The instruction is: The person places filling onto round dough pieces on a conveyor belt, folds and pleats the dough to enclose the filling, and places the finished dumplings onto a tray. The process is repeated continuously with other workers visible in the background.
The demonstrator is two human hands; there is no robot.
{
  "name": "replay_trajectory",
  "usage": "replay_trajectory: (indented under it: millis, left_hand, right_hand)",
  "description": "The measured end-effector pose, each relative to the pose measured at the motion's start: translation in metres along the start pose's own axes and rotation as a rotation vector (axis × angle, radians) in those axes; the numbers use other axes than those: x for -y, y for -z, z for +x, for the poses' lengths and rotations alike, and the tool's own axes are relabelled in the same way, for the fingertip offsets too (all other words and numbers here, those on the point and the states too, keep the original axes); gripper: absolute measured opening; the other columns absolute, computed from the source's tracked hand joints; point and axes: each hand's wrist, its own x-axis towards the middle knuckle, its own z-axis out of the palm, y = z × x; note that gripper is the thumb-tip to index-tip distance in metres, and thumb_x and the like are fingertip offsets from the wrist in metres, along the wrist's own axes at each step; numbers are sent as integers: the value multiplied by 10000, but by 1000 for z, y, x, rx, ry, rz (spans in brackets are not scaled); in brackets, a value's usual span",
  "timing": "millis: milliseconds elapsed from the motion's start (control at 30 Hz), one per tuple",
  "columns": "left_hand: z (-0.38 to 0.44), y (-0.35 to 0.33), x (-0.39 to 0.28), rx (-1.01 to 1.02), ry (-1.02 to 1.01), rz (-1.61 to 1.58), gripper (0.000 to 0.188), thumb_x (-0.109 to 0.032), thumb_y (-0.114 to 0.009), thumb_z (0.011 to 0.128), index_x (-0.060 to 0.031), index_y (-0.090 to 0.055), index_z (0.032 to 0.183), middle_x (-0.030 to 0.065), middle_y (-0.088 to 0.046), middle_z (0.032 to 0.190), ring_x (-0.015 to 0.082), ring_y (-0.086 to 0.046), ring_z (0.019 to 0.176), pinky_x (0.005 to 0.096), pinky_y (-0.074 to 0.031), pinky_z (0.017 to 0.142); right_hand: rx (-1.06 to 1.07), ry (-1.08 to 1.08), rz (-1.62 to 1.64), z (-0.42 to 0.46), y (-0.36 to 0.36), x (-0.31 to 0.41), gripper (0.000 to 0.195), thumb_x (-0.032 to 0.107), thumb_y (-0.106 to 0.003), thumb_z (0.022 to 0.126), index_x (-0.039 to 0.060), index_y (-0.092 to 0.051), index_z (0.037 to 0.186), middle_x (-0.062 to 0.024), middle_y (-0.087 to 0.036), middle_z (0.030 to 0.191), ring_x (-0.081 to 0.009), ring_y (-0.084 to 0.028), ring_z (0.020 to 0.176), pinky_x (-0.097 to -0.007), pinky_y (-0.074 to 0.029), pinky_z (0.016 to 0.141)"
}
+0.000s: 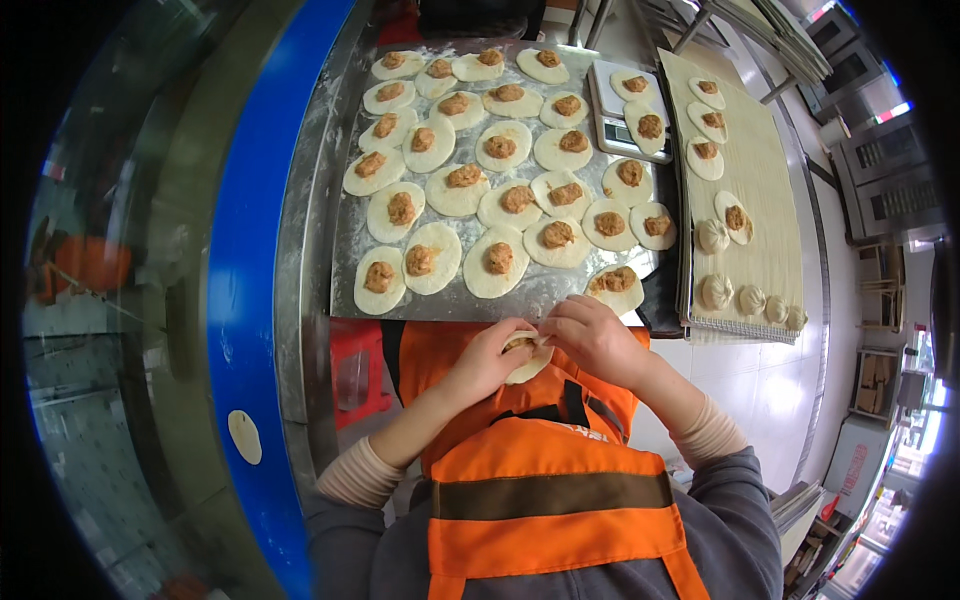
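Observation:
Above my lap, at the front edge of the table, my left hand (487, 358) cradles a round dough wrapper (531, 369) with filling showing inside it. The thumb and fingers of my right hand (592, 336) pinch the wrapper's upper right rim. Its opening is still wide enough for the filling to be seen. Just beyond my right hand lies a flat wrapper with a lump of meat filling (616, 280). Several more flat wrappers, each topped with filling (499, 258), cover the floured metal table (457, 306) in loose rows.
A digital scale (611, 133) bearing filled wrappers stands at the table's right. Beside it, a stacked tray (757, 270) holds pleated buns (718, 291) and open wrappers. Left runs a blue conveyor belt (251, 225) with one bare wrapper (244, 437). A red stool (356, 371) stands below.

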Motion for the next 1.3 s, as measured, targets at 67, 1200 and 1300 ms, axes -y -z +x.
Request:
replay_trajectory:
  millis: [67, 1200, 1300]
  left_hand:
    - [2, 2, -1, 22, -40, 63, 356, -84, -619, 905, 18, -533, 1235, 114, -646, 1060, 162, -616, 1003, 302, -489, 877]
    - [-8, 10, 13, -12, 85, -428, 388, -49, -503, 976, -12, -443, 1358, 76, -560, 1225, 136, -527, 1158, 280, -431, 979]
    - [-15, -1, 13, -95, -192, -105, 360, -73, -478, 992, -19, -448, 1347, 81, -564, 1213, 124, -535, 1132, 268, -438, 960]
  right_hand:
    - [2, -17, 56, 5, 2, 5, 134, 23, -676, 824, 25, -605, 938, -113, -578, 867, -315, -585, 798, -373, -490, 693]
    - [122, -130, 164, 14, -16, -11, 193, 34, -677, 824, 24, -571, 984, -126, -556, 865, -346, -570, 815, -406, -480, 721]
    - [130, -333, 409, 20, -14, 7, 182, 34, -675, 824, 19, -577, 977, -129, -557, 863, -347, -574, 814, -411, -481, 715]
